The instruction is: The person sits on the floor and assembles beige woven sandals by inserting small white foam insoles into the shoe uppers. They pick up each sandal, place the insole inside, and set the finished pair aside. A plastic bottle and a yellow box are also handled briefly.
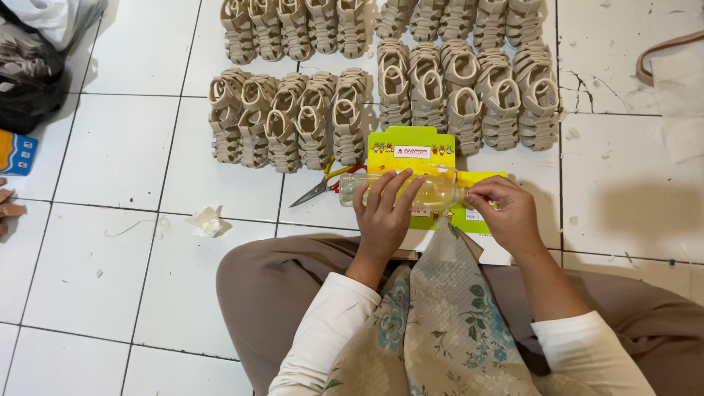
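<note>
Over our lap, above the white tile floor (125, 147), we held a clear bottle (429, 192) of yellowish liquid lying on its side. Our left hand (383, 213) was wrapped over its body, fingers curled across the top, which we judged kept it steady and level. Our right hand (506, 213) was closed on the neck end, fingertips pinched about what seemed to be the cap; the cap itself was hidden, so we could not tell whether it was on or off.

Under the bottle lay a flattened yellow carton (414, 150), and just beside its left edge rested scissors (334, 180) with red and yellow handles, touching neither hand. Beyond them beige sandals (293, 117) stood in tight rows, toes away from us, close against the carton's far edge, so little room was left ahead. Left of our knee the tiles were freer, with only a crumpled paper scrap (209, 221) there. A dark bag (29, 73) sat at the far left, well apart. Our patterned cloth (440, 323) covered the lap below the hands.
</note>
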